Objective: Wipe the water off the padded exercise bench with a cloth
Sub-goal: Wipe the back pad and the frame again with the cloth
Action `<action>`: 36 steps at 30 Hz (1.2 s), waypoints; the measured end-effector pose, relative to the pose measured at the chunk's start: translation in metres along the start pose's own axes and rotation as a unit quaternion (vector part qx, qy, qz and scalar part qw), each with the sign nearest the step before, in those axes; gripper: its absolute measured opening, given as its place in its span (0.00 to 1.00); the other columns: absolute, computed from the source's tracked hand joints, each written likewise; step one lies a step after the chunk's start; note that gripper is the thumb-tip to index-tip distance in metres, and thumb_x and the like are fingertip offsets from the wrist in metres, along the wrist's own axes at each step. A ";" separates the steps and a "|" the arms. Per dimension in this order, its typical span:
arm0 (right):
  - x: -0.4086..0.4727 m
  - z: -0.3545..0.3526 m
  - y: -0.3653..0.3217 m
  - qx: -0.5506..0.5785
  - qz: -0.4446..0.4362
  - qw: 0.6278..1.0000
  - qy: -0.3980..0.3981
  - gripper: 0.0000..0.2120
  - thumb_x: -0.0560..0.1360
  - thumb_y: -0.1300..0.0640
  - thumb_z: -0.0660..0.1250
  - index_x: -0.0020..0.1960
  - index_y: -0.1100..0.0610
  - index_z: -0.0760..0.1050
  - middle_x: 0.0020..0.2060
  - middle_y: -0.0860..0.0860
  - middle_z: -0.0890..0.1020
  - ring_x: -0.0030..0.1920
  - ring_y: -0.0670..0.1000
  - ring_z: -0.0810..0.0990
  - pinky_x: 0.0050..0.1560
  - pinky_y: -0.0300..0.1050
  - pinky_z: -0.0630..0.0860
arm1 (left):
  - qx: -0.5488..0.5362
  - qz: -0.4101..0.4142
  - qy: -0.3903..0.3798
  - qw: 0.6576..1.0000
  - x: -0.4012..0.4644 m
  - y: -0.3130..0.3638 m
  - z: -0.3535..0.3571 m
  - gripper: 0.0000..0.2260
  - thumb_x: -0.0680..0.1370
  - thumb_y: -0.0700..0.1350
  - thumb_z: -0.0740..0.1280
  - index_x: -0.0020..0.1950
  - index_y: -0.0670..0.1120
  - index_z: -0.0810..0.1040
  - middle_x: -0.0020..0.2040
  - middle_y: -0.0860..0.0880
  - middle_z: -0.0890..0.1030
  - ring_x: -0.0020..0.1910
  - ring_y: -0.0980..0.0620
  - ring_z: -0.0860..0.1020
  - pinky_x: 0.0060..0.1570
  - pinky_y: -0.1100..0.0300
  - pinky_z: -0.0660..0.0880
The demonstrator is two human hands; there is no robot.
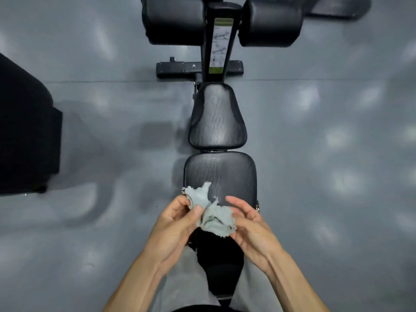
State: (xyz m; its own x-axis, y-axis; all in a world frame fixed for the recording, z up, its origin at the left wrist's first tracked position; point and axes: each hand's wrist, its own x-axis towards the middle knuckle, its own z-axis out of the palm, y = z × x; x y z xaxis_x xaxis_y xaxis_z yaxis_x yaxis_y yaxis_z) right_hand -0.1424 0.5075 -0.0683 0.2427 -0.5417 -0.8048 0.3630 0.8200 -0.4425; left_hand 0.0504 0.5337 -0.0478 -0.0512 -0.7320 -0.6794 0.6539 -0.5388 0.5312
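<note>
Dark equipment (24, 131) sits on the grey floor (101, 221) at far left, well apart from the work. Nearer the middle, the left hand (173, 224) pinches the crumpled pale-blue cloth (210, 212) between thumb and curled fingers, holding it up over the near end of the padded surface (221, 172). The right hand (249, 224) cups the cloth's other side, fingers loosely bent against it, so both hands share the rag.

By my reading the cloth is being bunched or readied, not yet laid on the padding. The back pad shows pale streaks and a lighter patch just beyond the cloth, which may be water, though I cannot tell for sure. Further along lie the narrower seat pad (217, 115) and the two roller pads (270, 21).

Next the wadded cloth wants pressing flat on the padding, then drawing along its length through the streaks.
</note>
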 end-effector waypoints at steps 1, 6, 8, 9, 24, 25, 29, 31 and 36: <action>0.005 -0.007 -0.010 -0.013 -0.008 1.000 -0.009 0.22 0.75 0.78 0.63 0.64 0.61 0.79 0.47 0.58 0.82 0.44 0.55 0.82 0.45 0.46 0.81 | -0.030 0.003 0.018 0.999 0.007 0.000 0.011 0.12 0.76 0.40 0.71 0.57 0.39 0.74 0.56 0.40 0.83 0.55 0.46 0.83 0.55 0.55 0.82; 0.035 -0.056 -0.055 -0.292 -0.065 0.950 -0.092 0.23 0.65 0.72 0.71 0.58 0.56 0.81 0.40 0.50 0.81 0.42 0.49 0.77 0.46 0.37 0.76 | -0.040 0.071 0.052 0.995 0.045 -0.006 0.066 0.19 0.74 0.52 0.77 0.57 0.44 0.76 0.54 0.43 0.82 0.52 0.50 0.82 0.50 0.57 0.81; 0.052 -0.071 -0.075 -0.387 -0.089 0.911 -0.114 0.23 0.68 0.73 0.70 0.58 0.53 0.80 0.45 0.44 0.83 0.49 0.44 0.81 0.56 0.41 0.76 | 0.051 0.081 0.031 0.995 0.057 -0.011 0.087 0.22 0.72 0.55 0.79 0.54 0.43 0.74 0.47 0.43 0.82 0.44 0.52 0.81 0.43 0.62 0.79; 0.061 -0.078 -0.087 -0.388 -0.095 0.910 -0.109 0.25 0.67 0.71 0.69 0.60 0.52 0.79 0.50 0.45 0.85 0.55 0.45 0.82 0.60 0.44 0.76 | 0.103 0.092 0.016 0.990 0.063 -0.015 0.096 0.19 0.75 0.52 0.77 0.52 0.42 0.73 0.43 0.45 0.81 0.39 0.55 0.79 0.39 0.65 0.76; 0.123 -0.036 -0.071 -0.368 -0.154 0.914 -0.074 0.06 0.81 0.59 0.68 0.54 0.54 0.84 0.43 0.47 0.86 0.43 0.48 0.80 0.48 0.47 0.76 | 0.288 0.057 0.084 0.952 0.146 -0.016 0.036 0.14 0.80 0.48 0.69 0.65 0.55 0.72 0.51 0.48 0.87 0.49 0.50 0.86 0.52 0.57 0.81; 0.122 -0.030 -0.060 -0.365 -0.158 0.915 -0.064 0.06 0.81 0.60 0.69 0.55 0.54 0.84 0.45 0.49 0.86 0.43 0.54 0.82 0.49 0.50 0.78 | 0.296 0.037 0.075 0.952 0.146 -0.017 0.022 0.21 0.80 0.45 0.71 0.69 0.60 0.70 0.52 0.50 0.87 0.50 0.52 0.86 0.53 0.59 0.80; 0.120 -0.021 -0.033 -0.340 -0.148 0.929 -0.007 0.11 0.79 0.63 0.71 0.60 0.53 0.80 0.44 0.56 0.87 0.47 0.61 0.86 0.53 0.59 0.80 | 0.318 -0.026 -0.006 0.948 0.139 -0.010 -0.012 0.26 0.77 0.41 0.75 0.71 0.59 0.73 0.55 0.53 0.85 0.54 0.53 0.84 0.54 0.62 0.79; 0.125 -0.023 -0.028 -0.349 -0.132 0.928 0.010 0.19 0.78 0.62 0.73 0.66 0.48 0.74 0.41 0.54 0.87 0.46 0.55 0.87 0.54 0.51 0.79 | 0.411 -0.027 -0.012 0.911 0.141 -0.018 -0.022 0.20 0.73 0.49 0.76 0.63 0.60 0.79 0.54 0.58 0.84 0.53 0.57 0.83 0.56 0.61 0.78; 0.132 -0.046 -0.035 -0.454 -0.171 0.874 -0.024 0.14 0.77 0.58 0.74 0.61 0.46 0.80 0.45 0.44 0.87 0.52 0.45 0.85 0.60 0.44 0.78 | 0.642 0.090 0.031 0.760 0.147 -0.064 -0.025 0.10 0.77 0.62 0.63 0.51 0.60 0.80 0.51 0.62 0.72 0.55 0.59 0.70 0.53 0.61 0.70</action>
State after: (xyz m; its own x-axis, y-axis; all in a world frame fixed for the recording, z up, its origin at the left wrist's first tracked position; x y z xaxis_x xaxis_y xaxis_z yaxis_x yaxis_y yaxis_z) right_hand -0.1645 0.4163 -0.1773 0.3046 -0.7734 -0.5560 -0.4370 0.4052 -0.8030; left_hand 0.0203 0.4712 -0.1939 0.0140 -0.8424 -0.5387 -0.6334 -0.4244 0.6471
